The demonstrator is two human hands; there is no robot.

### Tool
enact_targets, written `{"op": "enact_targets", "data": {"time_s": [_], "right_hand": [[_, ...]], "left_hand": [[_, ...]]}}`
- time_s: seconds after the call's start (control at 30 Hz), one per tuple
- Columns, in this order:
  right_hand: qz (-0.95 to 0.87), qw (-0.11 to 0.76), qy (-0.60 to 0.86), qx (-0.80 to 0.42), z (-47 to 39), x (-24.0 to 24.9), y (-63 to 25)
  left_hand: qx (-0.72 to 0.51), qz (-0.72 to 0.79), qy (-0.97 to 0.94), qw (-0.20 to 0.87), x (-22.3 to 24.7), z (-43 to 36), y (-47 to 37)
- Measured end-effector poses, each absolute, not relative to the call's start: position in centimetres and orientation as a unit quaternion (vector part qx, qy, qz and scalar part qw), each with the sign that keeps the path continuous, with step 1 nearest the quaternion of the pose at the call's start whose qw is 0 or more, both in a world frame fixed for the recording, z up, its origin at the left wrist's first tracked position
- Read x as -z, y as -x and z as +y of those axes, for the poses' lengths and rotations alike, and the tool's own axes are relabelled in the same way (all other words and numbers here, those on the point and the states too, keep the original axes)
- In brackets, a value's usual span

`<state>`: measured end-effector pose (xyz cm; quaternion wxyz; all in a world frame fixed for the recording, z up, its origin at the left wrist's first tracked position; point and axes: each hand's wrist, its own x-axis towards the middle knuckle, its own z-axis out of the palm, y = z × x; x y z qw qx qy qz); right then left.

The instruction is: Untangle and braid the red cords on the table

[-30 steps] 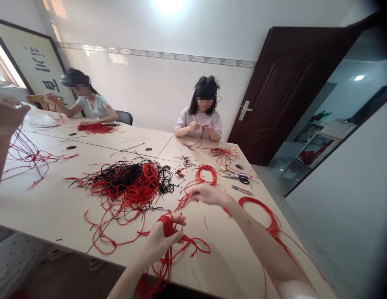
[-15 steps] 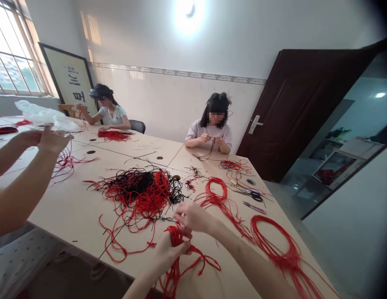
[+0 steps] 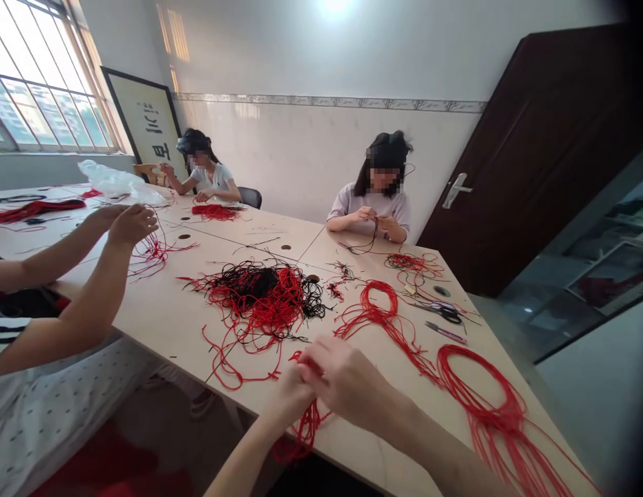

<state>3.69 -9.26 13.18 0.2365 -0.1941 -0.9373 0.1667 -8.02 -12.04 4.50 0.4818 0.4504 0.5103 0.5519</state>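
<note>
My left hand (image 3: 291,390) is closed around a bundle of red cords (image 3: 306,429), whose loops hang below it past the table's front edge. Over its fingers lies my right hand (image 3: 344,373), with its own fingers curled in against the top of the bundle. What those right fingertips pinch is hidden. A small bit of red cord shows above the two hands. Just beyond them spreads a tangled pile of red and black cords (image 3: 269,297), with loose red strands trailing towards me.
Two coiled bundles of red cord, a nearer one (image 3: 479,386) and a farther one (image 3: 380,304), lie right. Black-handled scissors (image 3: 445,312) and a pink-handled tool (image 3: 446,333) are beside them. A co-worker's arms (image 3: 101,276) reach in at left. Two people sit across the table.
My right hand has come down onto the left hand and the top of the bundle. Red cords that lay beside my hands are now gathered below them. The view has shifted.
</note>
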Motion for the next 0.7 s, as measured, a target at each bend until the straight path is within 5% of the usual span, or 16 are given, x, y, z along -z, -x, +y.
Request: {"op": "enact_targets", "data": {"time_s": [0.27,0.47,0.7], "right_hand": [[-0.844,0.272,0.337,-0.317,-7.8,-8.4,-10.0],[-0.828,0.255,0.359,-0.348,-7.0,-9.6,-11.0],[-0.779,0.345,0.354,-0.386,-5.7,-9.6,-10.9]], "left_hand": [[-0.545,0.471,-0.473,0.508,-5.4,-11.3,6.6],[-0.517,0.505,-0.491,0.488,-6.1,-10.8,5.5],[-0.547,0.496,-0.477,0.478,-7.3,-10.1,5.1]]}}
